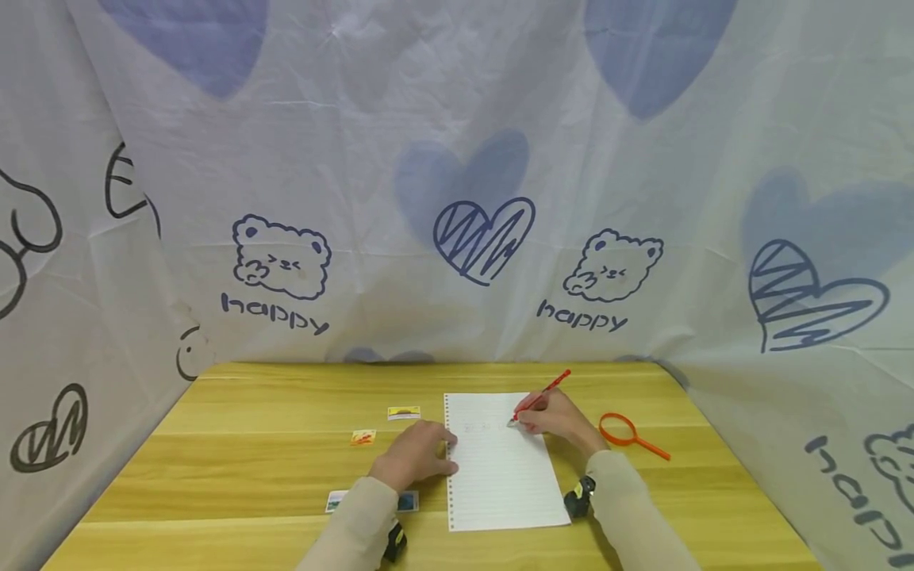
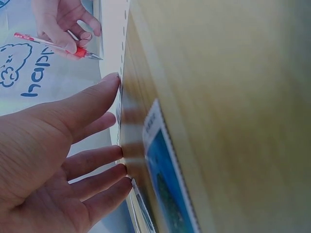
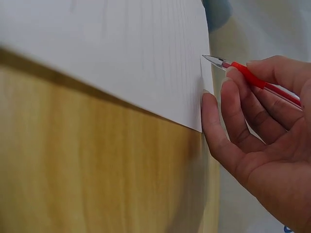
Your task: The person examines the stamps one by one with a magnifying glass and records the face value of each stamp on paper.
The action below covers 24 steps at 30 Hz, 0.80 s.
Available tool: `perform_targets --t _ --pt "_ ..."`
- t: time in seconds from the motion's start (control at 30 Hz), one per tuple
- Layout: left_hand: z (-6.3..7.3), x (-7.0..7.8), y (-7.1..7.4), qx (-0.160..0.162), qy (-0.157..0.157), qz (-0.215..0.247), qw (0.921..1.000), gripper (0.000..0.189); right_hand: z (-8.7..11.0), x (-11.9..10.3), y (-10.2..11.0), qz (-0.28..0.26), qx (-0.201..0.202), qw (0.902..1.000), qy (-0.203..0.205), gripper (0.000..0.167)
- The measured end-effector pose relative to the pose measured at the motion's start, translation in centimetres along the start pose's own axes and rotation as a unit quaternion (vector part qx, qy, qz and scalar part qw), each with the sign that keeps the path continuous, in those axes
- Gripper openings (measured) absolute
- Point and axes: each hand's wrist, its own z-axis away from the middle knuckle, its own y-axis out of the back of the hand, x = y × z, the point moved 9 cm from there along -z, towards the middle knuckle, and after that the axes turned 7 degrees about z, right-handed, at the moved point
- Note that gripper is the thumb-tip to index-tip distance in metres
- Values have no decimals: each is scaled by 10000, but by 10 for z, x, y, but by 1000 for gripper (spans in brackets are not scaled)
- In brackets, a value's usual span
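Right hand [image 1: 555,414] pinches slim red pen [image 1: 556,382] over white lined paper [image 1: 500,484]; spread left hand [image 1: 416,454] touches the paper's nine-o'clock edge.

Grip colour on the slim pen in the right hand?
Red grip on the slim plastic pen; clearest in the right wrist view.

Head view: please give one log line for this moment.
right hand: holds red pen | left hand: touches paper at left edge | magnifier: right of paper
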Motion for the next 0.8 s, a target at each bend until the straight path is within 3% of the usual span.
perform_targets --t 0.53,0.8 --pt "0 1 0 56 2 -29 10000 43 -1 0 -2 226 -37 9997 -66 11" --pt "0 1 0 45 3 -42 10000 42 0 -1 0 92 14 10000 -17 13"
